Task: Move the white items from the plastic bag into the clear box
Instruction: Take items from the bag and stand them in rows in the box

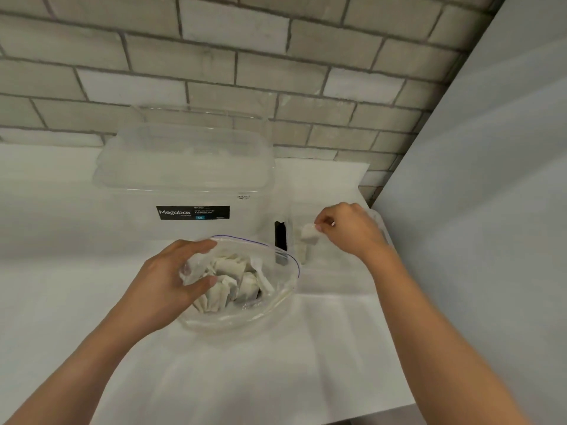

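Centrally, a zip-top plastic bag [264, 305], clear and crumpled with a purple seal line, lies open on the smooth white countertop [276, 363], full of flat white packets [233, 277]. Left hand [171, 280] grips the bag's rim, fingers curled round the film. Right hand [349, 231] pinches one small white packet [308, 233] over the small clear box [334, 277]. Behind stands a large lidded translucent Megabox container [190, 191], against a grey brick-tile wall [245, 72].

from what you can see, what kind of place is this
Likely a kitchen or pantry counter: white worktop, brick-pattern tiled wall behind it, and a large clear Megabox storage bin.
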`<state>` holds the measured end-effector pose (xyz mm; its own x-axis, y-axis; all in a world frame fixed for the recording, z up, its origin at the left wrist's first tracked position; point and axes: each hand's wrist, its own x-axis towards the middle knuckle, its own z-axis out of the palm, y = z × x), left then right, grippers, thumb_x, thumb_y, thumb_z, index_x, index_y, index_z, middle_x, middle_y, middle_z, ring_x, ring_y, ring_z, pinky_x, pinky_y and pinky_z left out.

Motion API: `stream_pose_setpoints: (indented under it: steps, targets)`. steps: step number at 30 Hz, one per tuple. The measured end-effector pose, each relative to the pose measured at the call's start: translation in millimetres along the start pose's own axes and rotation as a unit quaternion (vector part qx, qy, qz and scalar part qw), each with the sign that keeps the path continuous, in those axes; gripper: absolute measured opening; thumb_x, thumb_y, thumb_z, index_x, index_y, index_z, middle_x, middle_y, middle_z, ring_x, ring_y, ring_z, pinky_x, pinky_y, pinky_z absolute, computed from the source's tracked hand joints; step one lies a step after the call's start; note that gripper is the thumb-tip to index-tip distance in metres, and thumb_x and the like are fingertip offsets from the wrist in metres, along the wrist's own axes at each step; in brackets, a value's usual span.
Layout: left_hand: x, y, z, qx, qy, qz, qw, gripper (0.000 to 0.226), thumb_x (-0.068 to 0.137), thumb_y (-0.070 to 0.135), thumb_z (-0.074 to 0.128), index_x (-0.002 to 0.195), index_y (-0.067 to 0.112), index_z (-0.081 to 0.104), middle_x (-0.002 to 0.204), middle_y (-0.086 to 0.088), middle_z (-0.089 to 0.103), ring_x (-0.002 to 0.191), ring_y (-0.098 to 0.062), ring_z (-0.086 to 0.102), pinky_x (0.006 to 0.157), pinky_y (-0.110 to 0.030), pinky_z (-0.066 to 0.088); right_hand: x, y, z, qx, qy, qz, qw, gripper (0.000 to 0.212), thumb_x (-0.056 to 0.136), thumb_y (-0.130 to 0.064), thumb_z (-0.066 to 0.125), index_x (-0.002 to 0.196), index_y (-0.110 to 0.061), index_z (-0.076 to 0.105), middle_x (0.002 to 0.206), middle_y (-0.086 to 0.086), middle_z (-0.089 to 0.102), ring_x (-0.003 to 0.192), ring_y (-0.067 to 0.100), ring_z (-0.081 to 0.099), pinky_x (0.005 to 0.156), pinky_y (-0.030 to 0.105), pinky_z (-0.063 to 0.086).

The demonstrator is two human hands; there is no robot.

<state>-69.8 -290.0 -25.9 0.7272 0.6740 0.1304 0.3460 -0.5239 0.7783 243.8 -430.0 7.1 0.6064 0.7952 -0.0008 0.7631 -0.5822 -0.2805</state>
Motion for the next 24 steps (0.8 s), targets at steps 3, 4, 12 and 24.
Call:
stream_pose_setpoints:
  steps: [3,4,12,24]
  targets:
    - [-1.3,1.9,1.1,0.009,-0.001,-0.001,1.000,0.048,0.081,0.029,0.079,0.117,0.053,0.056,0.108,0.037,0.052,0.075,0.000,0.055,0.069,-0.018,0.043,14.2,0.6,23.6,-0.003,-0.124,-0.004,0.992,0.017,0.085,-0.022,0.065,0.078,-0.034,0.076,0.089,-0.011,0.073,0.091,0.018,0.066,0.082,0.039,0.058]
    - [-1.8,2.2,1.4,0.013,0.000,-0.001,1.000,0.049,0.081,0.028,0.079,0.117,0.052,0.056,0.110,0.035,0.053,0.078,-0.002,0.055,0.068,-0.017,0.043,17.8,0.6,31.6,-0.007,-0.157,-0.004,0.988,0.017,0.082,-0.021,0.066,0.076,-0.033,0.076,0.086,-0.013,0.073,0.087,0.016,0.067,0.082,0.038,0.059]
    - [-3.0,5.0,-0.4,0.018,0.014,-0.006,1.000,0.051,0.082,0.018,0.079,0.121,0.045,0.059,0.102,0.043,0.050,0.068,0.003,0.053,0.065,-0.005,0.039,30.4,2.5,65.1,-0.036,-0.139,0.019,0.989,0.018,0.086,-0.022,0.060,0.091,-0.030,0.075,0.100,-0.004,0.070,0.090,0.025,0.064,0.068,0.028,0.047]
    - [-1.5,2.3,-1.2,0.046,-0.010,0.007,0.999,0.053,0.087,0.006,0.071,0.127,0.038,0.059,0.102,0.033,0.053,0.072,0.005,0.053,0.067,-0.005,0.039,12.9,1.7,39.7,0.032,-0.038,0.031,0.998,0.010,0.084,-0.036,0.063,0.087,-0.040,0.071,0.098,-0.008,0.072,0.099,0.023,0.065,0.084,0.036,0.056]
